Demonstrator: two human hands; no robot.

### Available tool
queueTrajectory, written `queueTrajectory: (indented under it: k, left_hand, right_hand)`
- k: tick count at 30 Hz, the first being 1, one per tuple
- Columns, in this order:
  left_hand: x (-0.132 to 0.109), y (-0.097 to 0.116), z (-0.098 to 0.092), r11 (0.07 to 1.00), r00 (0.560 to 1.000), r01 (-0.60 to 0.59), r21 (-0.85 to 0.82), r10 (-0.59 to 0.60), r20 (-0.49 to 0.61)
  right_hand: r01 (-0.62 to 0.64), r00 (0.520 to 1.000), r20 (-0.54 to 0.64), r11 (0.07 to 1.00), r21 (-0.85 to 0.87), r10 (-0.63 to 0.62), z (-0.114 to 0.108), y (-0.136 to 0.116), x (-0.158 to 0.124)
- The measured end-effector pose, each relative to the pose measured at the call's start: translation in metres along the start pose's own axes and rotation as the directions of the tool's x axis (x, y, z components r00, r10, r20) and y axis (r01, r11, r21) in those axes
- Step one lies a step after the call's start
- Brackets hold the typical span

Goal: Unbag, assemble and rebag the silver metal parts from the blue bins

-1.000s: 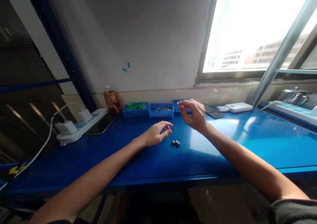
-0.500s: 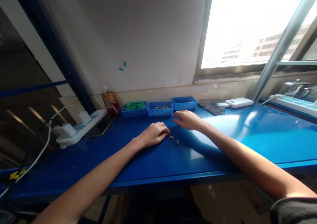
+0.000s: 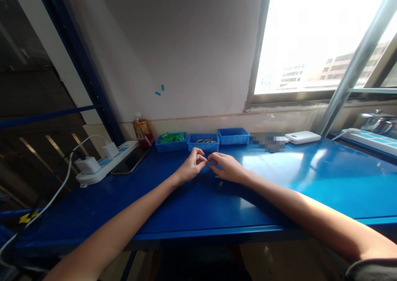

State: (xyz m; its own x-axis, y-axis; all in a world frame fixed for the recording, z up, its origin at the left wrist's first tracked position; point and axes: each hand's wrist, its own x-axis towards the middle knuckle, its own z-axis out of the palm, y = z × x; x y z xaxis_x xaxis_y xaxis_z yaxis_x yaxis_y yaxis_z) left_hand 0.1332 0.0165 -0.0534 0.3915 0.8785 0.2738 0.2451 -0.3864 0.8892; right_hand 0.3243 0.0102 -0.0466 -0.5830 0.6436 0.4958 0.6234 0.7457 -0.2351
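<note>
My left hand and my right hand meet fingertip to fingertip above the blue table. Both are pinched closed around something too small to make out. Just below my right hand, a small metal screw-like piece lies on the table, and a second one is partly hidden by the fingers. Behind the hands stands a blue bin with small metal parts in it. To its left is a blue bin with green plastic bags, and to its right another blue bin.
A power strip with chargers and a phone lie at the left, near a bottle. At the back right are a white device and another power strip. The table's front edge runs close below the arms.
My right hand has moved down and left, my left hand slightly up, and their fingertips now meet. The view has shifted a little, so the background sits lower and further right.
</note>
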Motion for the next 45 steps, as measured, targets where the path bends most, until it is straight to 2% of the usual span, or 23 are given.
queueTrajectory:
  k: [3,8,11,15,18,23,30,32,34,35,38,39,40,41,42,44,45]
  left_hand:
    - [0.000,0.006,0.000,0.994,0.998,0.064,-0.085,-0.064,-0.002]
    - [-0.001,0.009,0.000,0.994,0.995,0.101,-0.047,-0.102,-0.020]
    - [-0.003,0.010,-0.001,0.991,0.999,0.040,0.125,-0.039,-0.012]
    - [-0.008,0.014,0.002,0.930,0.995,-0.081,0.358,0.093,-0.018]
    - [-0.010,0.016,0.002,0.904,0.991,-0.104,0.416,0.131,-0.036]
    - [-0.010,0.017,-0.001,0.917,0.991,-0.099,0.386,0.127,-0.047]
    - [-0.010,0.019,-0.001,0.904,0.988,-0.150,0.400,0.154,0.022]
    - [-0.009,0.017,-0.001,0.912,0.989,-0.147,0.382,0.144,0.037]
    - [-0.008,0.015,-0.001,0.917,0.991,-0.134,0.376,0.116,0.070]
    - [-0.009,0.014,-0.001,0.911,0.989,-0.140,0.388,0.109,0.100]
    - [-0.012,0.015,0.000,0.861,0.960,-0.242,0.447,0.146,0.240]
    - [-0.013,0.016,0.001,0.839,0.941,-0.295,0.457,0.171,0.293]
    - [-0.015,0.018,0.002,0.818,0.920,-0.345,0.461,0.197,0.339]
    - [-0.016,0.019,0.003,0.797,0.902,-0.386,0.464,0.221,0.372]
    - [-0.017,0.020,0.004,0.779,0.886,-0.420,0.465,0.241,0.395]
    - [-0.017,0.020,0.005,0.757,0.869,-0.455,0.469,0.263,0.420]
    - [-0.016,0.019,0.005,0.754,0.867,-0.458,0.471,0.260,0.426]
  right_hand:
    - [0.005,0.998,-0.065,1.000,-0.013,-0.006,0.000,-0.003,0.000]
    - [-0.005,0.996,-0.095,1.000,-0.008,0.004,-0.001,-0.006,0.000]
    - [-0.029,0.994,-0.108,1.000,-0.010,0.028,-0.002,-0.007,0.000]
    - [-0.058,0.993,-0.102,0.998,0.002,0.058,-0.002,-0.007,0.001]
    - [-0.062,0.993,-0.104,0.998,0.018,0.064,0.000,-0.006,0.001]
    - [-0.088,0.987,-0.132,0.995,0.042,0.093,0.003,-0.003,0.000]
    - [0.057,0.988,-0.145,0.998,-0.014,-0.058,-0.003,-0.008,0.001]
    - [0.084,0.976,-0.195,0.995,-0.051,-0.092,-0.011,-0.009,0.003]
    - [0.075,0.935,-0.343,0.995,-0.066,-0.094,-0.024,-0.007,0.007]
    - [0.053,0.890,-0.449,0.997,-0.064,-0.076,-0.034,-0.005,0.009]
    - [-0.063,0.686,-0.727,0.996,-0.069,-0.007,-0.069,0.006,0.017]
    - [-0.123,0.643,-0.766,0.988,-0.092,0.009,-0.080,0.012,0.020]
    - [-0.198,0.626,-0.779,0.973,-0.117,0.033,-0.090,0.018,0.023]
    - [-0.284,0.635,-0.769,0.949,-0.138,0.078,-0.098,0.026,0.025]
    - [-0.368,0.677,-0.722,0.915,-0.165,0.142,-0.103,0.033,0.026]
    - [-0.493,0.772,-0.558,0.841,-0.224,0.304,-0.103,0.046,0.024]
    - [-0.526,0.802,-0.464,0.812,-0.253,0.375,-0.099,0.050,0.021]
